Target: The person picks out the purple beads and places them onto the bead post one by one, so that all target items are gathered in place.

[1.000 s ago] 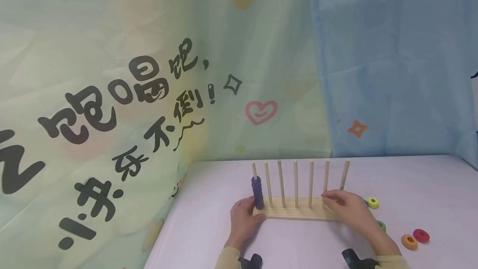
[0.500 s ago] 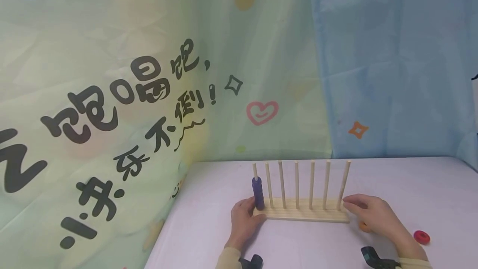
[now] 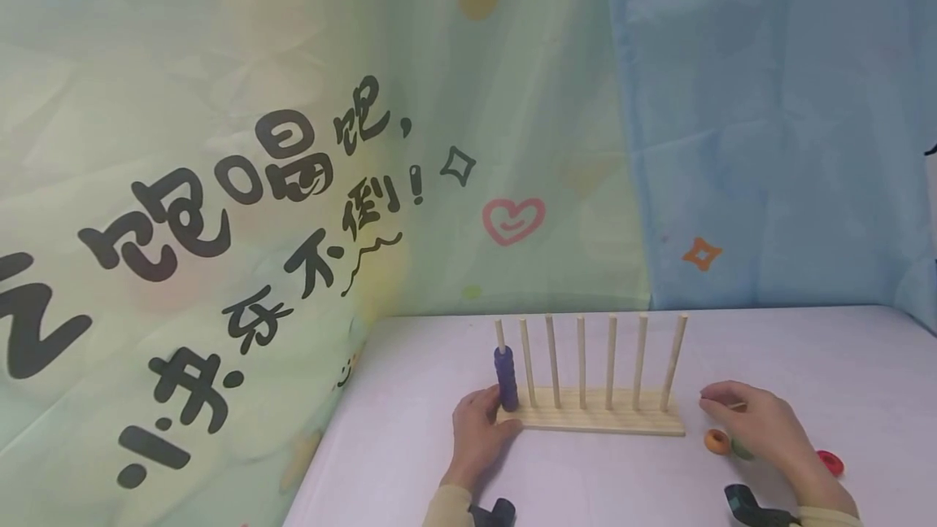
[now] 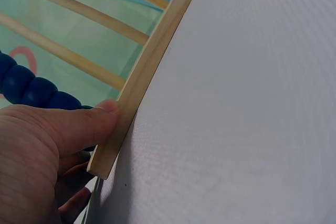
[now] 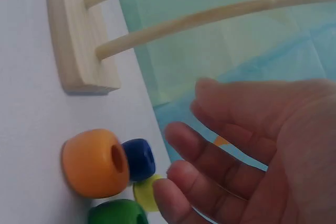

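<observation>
My left hand grips the left end of a wooden peg stand, thumb on the front edge of the base in the left wrist view. Dark blue-purple beads are stacked on the leftmost peg; the other pegs are bare. My right hand hovers right of the stand, its fingers loosely bent and holding nothing. Below its fingertips in the right wrist view lie an orange bead, a blue bead, a yellow bead and a green bead.
A red bead lies beside my right forearm, partly covered by it. The white table stretches to a printed cloth backdrop along the back and left.
My right hand has moved rightward, from in front of the right-hand pegs to beyond the stand's end. An orange bead now shows near that end. The left hand stays put.
</observation>
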Demonstrator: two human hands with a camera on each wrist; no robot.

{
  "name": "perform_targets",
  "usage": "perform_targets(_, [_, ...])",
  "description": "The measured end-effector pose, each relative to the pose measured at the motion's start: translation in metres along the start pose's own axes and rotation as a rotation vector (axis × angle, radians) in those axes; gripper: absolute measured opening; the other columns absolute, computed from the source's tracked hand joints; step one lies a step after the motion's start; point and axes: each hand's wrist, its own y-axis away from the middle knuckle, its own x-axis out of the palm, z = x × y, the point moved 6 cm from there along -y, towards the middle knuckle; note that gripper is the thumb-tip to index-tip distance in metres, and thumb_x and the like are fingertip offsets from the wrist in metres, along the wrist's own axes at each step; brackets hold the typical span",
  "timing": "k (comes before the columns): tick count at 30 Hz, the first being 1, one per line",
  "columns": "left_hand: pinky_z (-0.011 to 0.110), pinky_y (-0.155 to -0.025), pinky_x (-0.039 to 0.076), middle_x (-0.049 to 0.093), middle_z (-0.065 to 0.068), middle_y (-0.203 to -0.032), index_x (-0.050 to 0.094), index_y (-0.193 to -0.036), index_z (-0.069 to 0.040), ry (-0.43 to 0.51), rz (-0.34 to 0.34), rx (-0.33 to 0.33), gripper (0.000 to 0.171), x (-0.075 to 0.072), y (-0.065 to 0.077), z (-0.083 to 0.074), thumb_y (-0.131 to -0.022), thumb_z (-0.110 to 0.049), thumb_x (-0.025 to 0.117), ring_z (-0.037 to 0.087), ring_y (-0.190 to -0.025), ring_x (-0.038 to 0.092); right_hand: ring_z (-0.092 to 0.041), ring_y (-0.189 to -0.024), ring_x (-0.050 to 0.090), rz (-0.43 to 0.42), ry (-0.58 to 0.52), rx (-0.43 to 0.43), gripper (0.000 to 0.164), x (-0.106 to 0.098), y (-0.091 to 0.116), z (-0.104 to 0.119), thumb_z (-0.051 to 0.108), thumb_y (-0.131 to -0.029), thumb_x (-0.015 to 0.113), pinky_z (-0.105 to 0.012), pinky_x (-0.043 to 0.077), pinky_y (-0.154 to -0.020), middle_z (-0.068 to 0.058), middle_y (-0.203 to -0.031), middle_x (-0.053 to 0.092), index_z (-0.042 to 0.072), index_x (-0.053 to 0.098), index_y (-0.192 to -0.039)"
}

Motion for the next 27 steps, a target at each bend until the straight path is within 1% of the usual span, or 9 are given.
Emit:
perform_targets(4, [0.052,-0.107,0.034,0.069,0.002,-0.120,0.067,-0.125,-0.015,0.001,0.000,-0.003,0.056,0.000,0.000,0.000,-0.072,-0.026,0.081,0.026,-0.119,0.054,-0.038,-0.098,0.059,-0.044,-0.026,0.024,0.054,-0.001,0.000,-0.008,0.044,-0.092,0.062,-0.050,0.051,-0.074,-0.024,-0.116,0.064,-0.001,0.060,-0.122])
perform_targets(6, [0.052,-0.107,0.034,0.069,0.002,-0.121,0.067,-0.125,-0.015,0.000,0.001,-0.005,0.056,0.001,0.000,0.001,-0.072,-0.026,0.081,0.026,-0.119,0.054,-0.037,-0.097,0.058,-0.077,-0.033,0.031,0.054,-0.002,0.000,-0.012,0.042,-0.092,0.064,-0.045,0.051,-0.071,-0.026,-0.117,0.063,-0.002,0.059,-0.123])
perform_targets(8, [0.052,-0.107,0.035,0.069,0.002,-0.120,0.067,-0.124,-0.016,-0.002,0.000,-0.003,0.055,0.001,0.000,0.001,-0.072,-0.026,0.081,0.026,-0.118,0.055,-0.036,-0.094,0.059,-0.117,-0.027,0.027,0.051,-0.003,0.000,-0.017,0.038,-0.092,0.064,-0.038,0.050,-0.066,-0.027,-0.118,0.062,-0.002,0.059,-0.124])
perform_targets(11, [0.051,-0.107,0.035,0.069,0.001,-0.120,0.067,-0.124,-0.018,-0.004,-0.001,0.003,0.055,0.001,-0.001,0.001,-0.071,-0.026,0.081,0.025,-0.118,0.055,-0.032,-0.089,0.062,-0.183,-0.009,0.018,0.045,-0.006,0.000,-0.024,0.031,-0.092,0.064,-0.029,0.045,-0.061,-0.026,-0.118,0.063,-0.001,0.060,-0.123])
perform_targets(14, [0.051,-0.106,0.035,0.069,0.000,-0.120,0.068,-0.123,-0.019,-0.002,-0.005,0.013,0.054,0.000,-0.001,0.001,-0.071,-0.027,0.081,0.025,-0.117,0.055,-0.030,-0.085,0.063,-0.238,-0.001,0.013,0.041,-0.007,0.000,-0.028,0.026,-0.091,0.063,-0.025,0.040,-0.058,-0.026,-0.118,0.064,0.000,0.060,-0.123])
perform_targets(18, [0.051,-0.106,0.035,0.069,0.000,-0.120,0.068,-0.123,-0.020,0.005,-0.004,0.016,0.054,0.000,-0.001,0.001,-0.071,-0.027,0.081,0.025,-0.117,0.055,-0.027,-0.081,0.061,-0.258,-0.030,0.033,0.042,-0.002,0.000,-0.028,0.022,-0.091,0.062,-0.026,0.041,-0.055,-0.028,-0.120,0.062,0.000,0.058,-0.126])
perform_targets(23, [0.052,-0.106,0.035,0.069,0.000,-0.119,0.068,-0.123,-0.020,0.007,-0.001,0.014,0.054,0.001,-0.001,0.002,-0.071,-0.026,0.081,0.025,-0.117,0.055,-0.030,-0.084,0.060,-0.277,-0.063,0.109,0.046,0.008,-0.005,-0.025,0.020,-0.091,0.063,-0.026,0.044,-0.054,-0.030,-0.126,0.056,-0.001,0.055,-0.130])
perform_targets(25, [0.052,-0.106,0.036,0.069,0.000,-0.119,0.068,-0.123,-0.019,0.008,-0.001,0.013,0.054,0.001,-0.001,0.002,-0.071,-0.026,0.081,0.025,-0.117,0.055,-0.034,-0.089,0.059,-0.281,-0.064,0.130,0.046,0.013,-0.007,-0.024,0.019,-0.091,0.063,-0.032,0.049,-0.060,-0.031,-0.129,0.053,-0.002,0.054,-0.131])
perform_targets(27, [0.051,-0.106,0.036,0.069,0.000,-0.119,0.068,-0.123,-0.019,0.009,0.000,0.012,0.054,0.001,-0.001,0.002,-0.071,-0.026,0.081,0.025,-0.118,0.055,-0.034,-0.087,0.059,-0.280,-0.058,0.135,0.046,0.018,-0.009,-0.024,0.018,-0.091,0.063,-0.040,0.052,-0.065,-0.031,-0.128,0.053,-0.002,0.053,-0.131])
